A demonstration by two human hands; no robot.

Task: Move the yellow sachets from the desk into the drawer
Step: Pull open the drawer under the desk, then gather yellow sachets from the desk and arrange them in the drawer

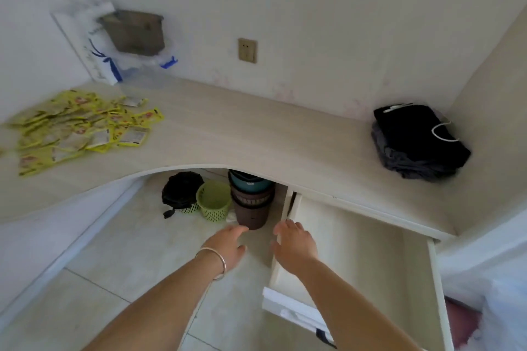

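Plainly, both hands were empty with fingers loose: left hand (228, 245) over the floor, right hand (296, 248) at the open drawer (359, 251), which showed nothing inside. The yellow sachets (79, 128) lay heaped on the worktop (256, 137), well apart; a big, slippery handful could spill on the way across

The print on the yellow sachets (82, 127) is too blurred to read, and the pile runs off the left edge. The drawer (370, 251) has its near end cut off by the bottom edge, its left wall partly behind the right hand (295, 248). The stacked bins (251, 198) sit half hidden under the desk (256, 134).
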